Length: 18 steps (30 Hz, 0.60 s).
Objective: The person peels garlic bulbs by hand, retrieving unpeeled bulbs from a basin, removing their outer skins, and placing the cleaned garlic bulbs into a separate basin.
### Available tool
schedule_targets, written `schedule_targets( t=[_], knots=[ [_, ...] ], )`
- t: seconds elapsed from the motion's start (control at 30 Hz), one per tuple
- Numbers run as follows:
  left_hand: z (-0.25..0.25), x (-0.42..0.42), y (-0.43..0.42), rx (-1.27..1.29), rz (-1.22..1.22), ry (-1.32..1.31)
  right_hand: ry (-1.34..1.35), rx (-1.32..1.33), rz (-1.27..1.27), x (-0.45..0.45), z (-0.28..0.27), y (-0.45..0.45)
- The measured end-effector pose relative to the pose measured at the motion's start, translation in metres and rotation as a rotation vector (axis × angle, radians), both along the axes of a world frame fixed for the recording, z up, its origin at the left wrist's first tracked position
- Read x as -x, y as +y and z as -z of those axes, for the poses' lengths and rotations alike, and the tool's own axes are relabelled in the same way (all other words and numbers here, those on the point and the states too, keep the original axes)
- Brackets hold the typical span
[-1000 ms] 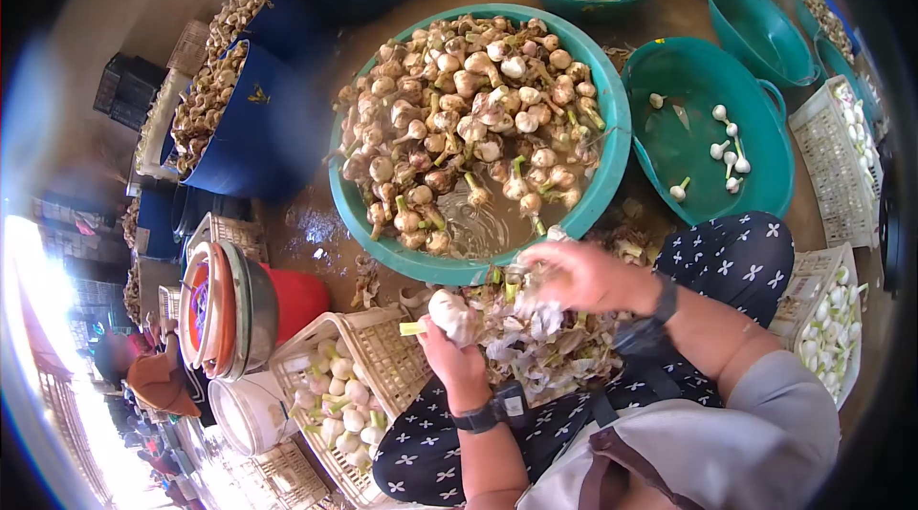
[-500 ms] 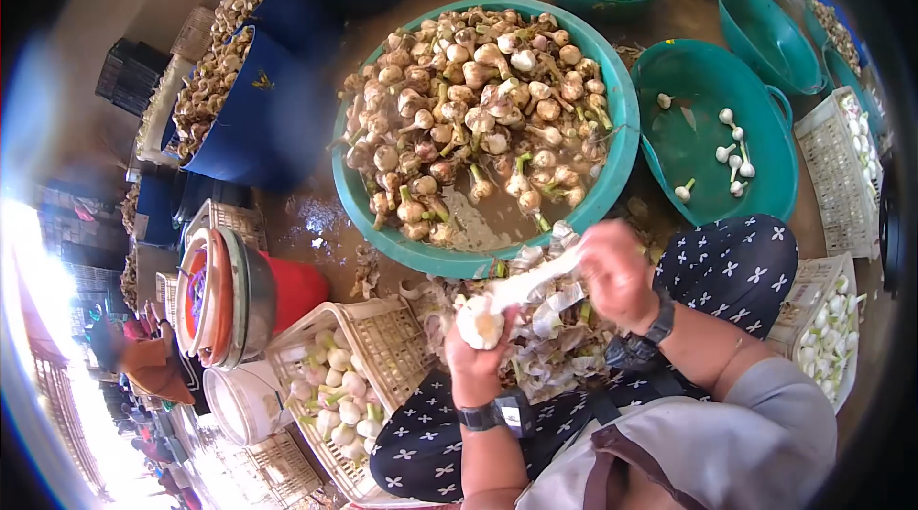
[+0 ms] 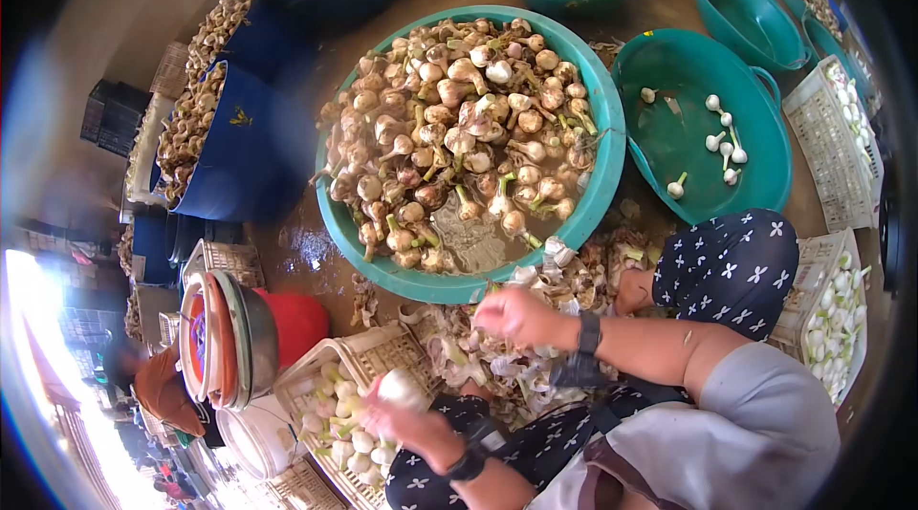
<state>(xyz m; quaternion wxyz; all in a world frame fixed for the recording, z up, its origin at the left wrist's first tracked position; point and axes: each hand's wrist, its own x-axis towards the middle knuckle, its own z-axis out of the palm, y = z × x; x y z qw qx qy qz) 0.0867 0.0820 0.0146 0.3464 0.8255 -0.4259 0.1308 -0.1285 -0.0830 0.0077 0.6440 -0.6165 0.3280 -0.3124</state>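
My left hand (image 3: 416,426) is closed around a white garlic bulb (image 3: 404,390), blurred by motion, at the edge of a cream plastic crate (image 3: 382,347) of peeled garlic bulbs (image 3: 335,405). Over a heap of garlic skins (image 3: 497,352) in front of me is my right hand (image 3: 524,316). Its fingers are curled together, and what they hold, if anything, is hidden. Just beyond it stands a large teal tub (image 3: 421,287) with unpeeled garlic bulbs (image 3: 459,137) in muddy water.
A green tub (image 3: 660,166) with several white bulbs stands at the right. White crates of garlic (image 3: 832,319) line the far right. Stacked basins (image 3: 229,338), a red bucket (image 3: 292,328) and a white bucket (image 3: 253,434) are at the left. Blue bins (image 3: 229,151) stand behind them.
My left hand has moved left with the garlic bulb, from above the skins to the crate. My right hand has come down and left, and the pale strip stretched between both hands is gone.
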Motion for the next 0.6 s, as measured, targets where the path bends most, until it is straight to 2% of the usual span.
schedule_targets(
  t=[0.03,0.07,0.1,0.17,0.2,0.23,0.27,0.3,0.37,0.43,0.5,0.53,0.57,0.6],
  knots=[
    [-0.067,0.024,-0.026,0.172,-0.26,0.424,-0.022,-0.163,0.104,0.001,0.022,-0.013],
    [-0.088,0.016,-0.03,0.364,-0.509,0.483,0.002,-0.343,0.267,0.005,0.038,-0.034],
    [-0.108,0.024,-0.035,0.25,-0.623,0.308,0.027,-0.522,0.427,0.01,0.056,-0.061],
    [-0.112,0.037,-0.051,0.353,-0.573,0.148,0.341,-0.545,0.443,0.014,0.112,-0.113],
    [-0.095,0.037,-0.051,0.257,-0.466,0.247,0.34,-0.548,0.439,0.01,0.149,-0.126],
    [-0.079,0.04,-0.055,0.256,-0.467,0.242,0.544,-0.424,0.19,0.004,0.184,-0.137],
    [-0.066,0.046,-0.062,0.1,-0.239,0.422,0.736,-0.289,-0.064,-0.002,0.2,-0.141],
    [-0.058,0.057,-0.077,0.042,-0.123,0.498,0.729,-0.285,-0.07,-0.008,0.186,-0.134],
    [-0.02,0.066,-0.086,0.031,0.055,0.949,0.415,-0.109,-0.014,-0.017,0.122,-0.103],
    [-0.018,0.089,-0.105,-0.033,-0.071,1.373,0.538,0.02,-0.192,-0.017,0.055,-0.066],
    [0.015,0.083,-0.104,0.046,0.123,1.783,0.418,0.247,-0.227,-0.01,0.026,-0.02],
    [-0.001,0.095,-0.111,0.196,0.005,1.823,0.414,0.24,-0.246,-0.006,0.015,-0.009],
    [0.004,0.096,-0.106,0.198,-0.007,1.823,0.481,0.339,-0.296,-0.001,0.005,0.0],
    [0.01,0.097,-0.103,0.113,0.03,1.688,0.552,0.438,-0.338,0.004,-0.002,0.006]
  ],
)
